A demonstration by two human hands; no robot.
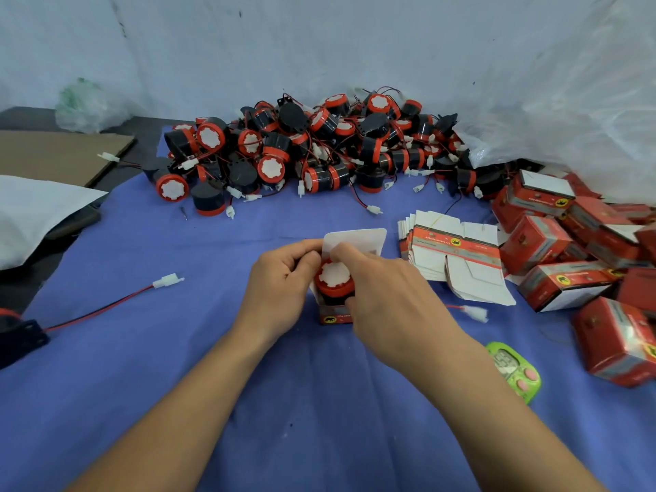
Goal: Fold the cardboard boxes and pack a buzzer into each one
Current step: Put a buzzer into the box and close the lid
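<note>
A small red cardboard box (333, 317) stands upright on the blue cloth, its white top flap (358, 239) raised behind it. A red and black buzzer (333, 278) with a white face sits partway in the box's open top. My left hand (280, 282) grips the box's left side, thumb near the flap. My right hand (387, 300) curls round the buzzer and the box's right side. The buzzer's red wire and white plug (474, 311) trail out to the right. A stack of flat unfolded boxes (458, 257) lies just right of my hands.
A big heap of loose buzzers (312, 147) fills the back of the cloth. Several closed red boxes (582, 250) pile up at the right. A green timer (514, 371) lies near my right forearm. One buzzer with a long wire (106, 307) sits at the left edge.
</note>
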